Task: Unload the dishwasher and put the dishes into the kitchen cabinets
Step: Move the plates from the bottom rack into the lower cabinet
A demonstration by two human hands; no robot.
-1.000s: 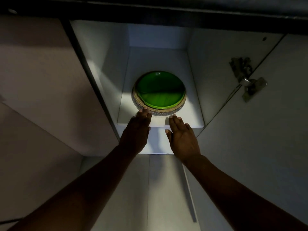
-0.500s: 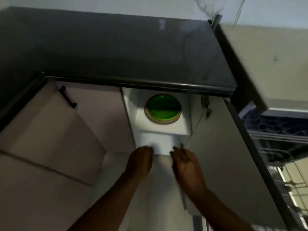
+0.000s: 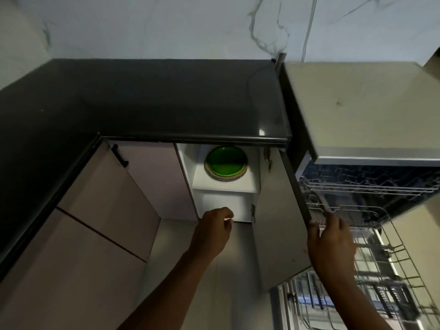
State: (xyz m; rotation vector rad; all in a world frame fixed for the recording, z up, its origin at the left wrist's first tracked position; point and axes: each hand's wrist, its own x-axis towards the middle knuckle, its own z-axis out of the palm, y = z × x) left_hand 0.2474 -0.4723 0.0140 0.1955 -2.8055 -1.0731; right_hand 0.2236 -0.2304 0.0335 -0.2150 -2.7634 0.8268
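Note:
A green plate (image 3: 225, 163) lies on top of a stack of patterned plates (image 3: 225, 181) on the white shelf (image 3: 223, 186) of an open lower cabinet. The cabinet door (image 3: 278, 225) stands open to the right. My right hand (image 3: 329, 241) grips the door's outer edge near its top corner. My left hand (image 3: 213, 231) hangs in front of the cabinet's lower compartment with fingers loosely curled, holding nothing. The open dishwasher (image 3: 371, 184) is on the right, its lower wire rack (image 3: 385, 258) pulled out.
A black countertop (image 3: 154, 101) runs above the cabinets and turns along the left. A closed cabinet door with a black handle (image 3: 120, 156) is left of the open one. The dishwasher door (image 3: 333, 303) lies open at the bottom right.
Both hands have drawn back from the plate stack. The view pulled back and up. My right hand moved right and took hold of the cabinet door's edge.

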